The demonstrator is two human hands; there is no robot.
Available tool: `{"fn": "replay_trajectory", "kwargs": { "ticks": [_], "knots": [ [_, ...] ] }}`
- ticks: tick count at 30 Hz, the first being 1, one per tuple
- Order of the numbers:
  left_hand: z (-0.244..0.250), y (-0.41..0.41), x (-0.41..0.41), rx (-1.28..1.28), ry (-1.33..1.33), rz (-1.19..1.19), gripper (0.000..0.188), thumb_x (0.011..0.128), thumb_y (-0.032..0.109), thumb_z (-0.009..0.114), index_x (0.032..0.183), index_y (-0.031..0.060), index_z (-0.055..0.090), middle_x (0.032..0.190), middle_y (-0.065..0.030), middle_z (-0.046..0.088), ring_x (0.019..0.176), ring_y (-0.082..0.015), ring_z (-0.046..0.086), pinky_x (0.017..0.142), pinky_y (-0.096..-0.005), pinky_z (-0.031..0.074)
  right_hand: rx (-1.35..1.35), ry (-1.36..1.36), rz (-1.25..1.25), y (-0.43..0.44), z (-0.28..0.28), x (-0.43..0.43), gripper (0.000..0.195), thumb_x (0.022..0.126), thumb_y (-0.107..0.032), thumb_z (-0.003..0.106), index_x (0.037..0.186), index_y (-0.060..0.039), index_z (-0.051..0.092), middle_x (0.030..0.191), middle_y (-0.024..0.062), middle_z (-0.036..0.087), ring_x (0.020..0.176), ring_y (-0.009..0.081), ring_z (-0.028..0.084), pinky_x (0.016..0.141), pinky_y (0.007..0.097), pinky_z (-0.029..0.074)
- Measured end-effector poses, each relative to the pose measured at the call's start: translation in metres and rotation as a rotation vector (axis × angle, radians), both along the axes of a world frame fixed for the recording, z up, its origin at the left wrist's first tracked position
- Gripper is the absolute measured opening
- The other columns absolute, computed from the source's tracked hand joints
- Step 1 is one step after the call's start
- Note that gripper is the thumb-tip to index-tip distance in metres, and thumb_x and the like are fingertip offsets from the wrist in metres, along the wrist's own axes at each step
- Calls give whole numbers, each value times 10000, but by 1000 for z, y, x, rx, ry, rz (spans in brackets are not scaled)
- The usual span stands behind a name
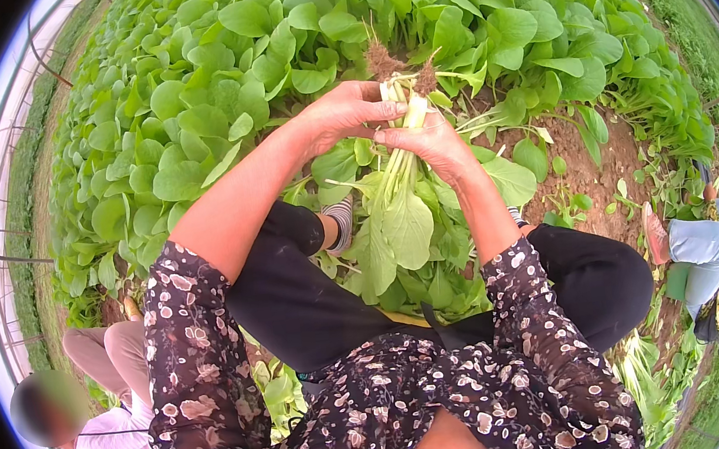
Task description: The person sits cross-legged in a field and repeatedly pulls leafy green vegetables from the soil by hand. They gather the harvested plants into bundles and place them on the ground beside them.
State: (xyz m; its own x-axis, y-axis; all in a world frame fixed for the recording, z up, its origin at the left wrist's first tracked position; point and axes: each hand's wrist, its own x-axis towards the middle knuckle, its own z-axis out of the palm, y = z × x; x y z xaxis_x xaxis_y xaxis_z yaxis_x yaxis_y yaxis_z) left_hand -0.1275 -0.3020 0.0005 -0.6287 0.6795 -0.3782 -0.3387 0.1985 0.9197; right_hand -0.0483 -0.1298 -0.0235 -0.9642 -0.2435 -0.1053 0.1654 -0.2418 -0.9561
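Both my hands meet around uprooted leafy green plants [408,219], whose roots point away from me and whose broad leaves hang toward my lap. My left hand [348,115] grips the pale stems just below a root clump [383,61] covered in brown soil. Around the stalks on the right side, my right hand [433,144] is closed, its thumb lying across them. A second soil-covered root [425,78] sticks up above that hand. The thumbs and fingertips of the two hands nearly touch. More cut or pulled greens [435,289] lie between my legs, partly hidden by the held leaves.
A dense bed of standing greens [202,103] spreads ahead and to the left. Bare soil [610,172] with scattered leaves shows at right. One person [112,408] crouches at far left, another [717,246] sits at far right. Pale-stemmed plants [642,379] lie behind my right knee.
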Motion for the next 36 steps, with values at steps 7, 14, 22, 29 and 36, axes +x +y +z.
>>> {"fn": "replay_trajectory", "kwargs": {
  "ticks": [7,14,22,29,36],
  "knots": [
    [-8,13,9,73,-16,145,345,938,310,651,1153,42,626,1034,-48,673,920,-157,631,816,-326,502,125,-28,78,12,-14,1,502,828,-197,729,1257,13,576,1106,86,667,974,162,626,905,315,482],
    [-14,10,-8,151,-36,332,352,990,304,566,1147,-7,613,1078,-135,678,949,-211,660,890,-390,525,-142,-60,-110,17,-19,0,475,844,-158,673,1264,43,579,1183,125,652,1092,200,602,994,329,444],
    [-9,1,-21,188,25,425,330,991,262,566,1167,-18,567,1088,-142,669,902,-246,674,860,-406,550,-67,-78,-140,31,-15,4,316,889,-216,694,1128,-13,659,1006,119,708,827,144,666,727,292,544],
    [-10,18,-8,186,96,346,267,863,109,721,1075,-18,619,917,-88,683,822,-190,675,756,-347,562,317,240,-552,22,-12,-7,304,805,-223,786,1017,-26,692,701,-31,575,614,48,506,562,234,439],
    [-7,28,4,45,139,146,433,788,59,776,1192,16,628,1019,-39,702,920,-131,648,841,-315,512,370,287,-518,24,-8,-10,431,702,-247,856,1030,-15,700,714,-7,623,631,72,553,598,254,471]
  ]
}}
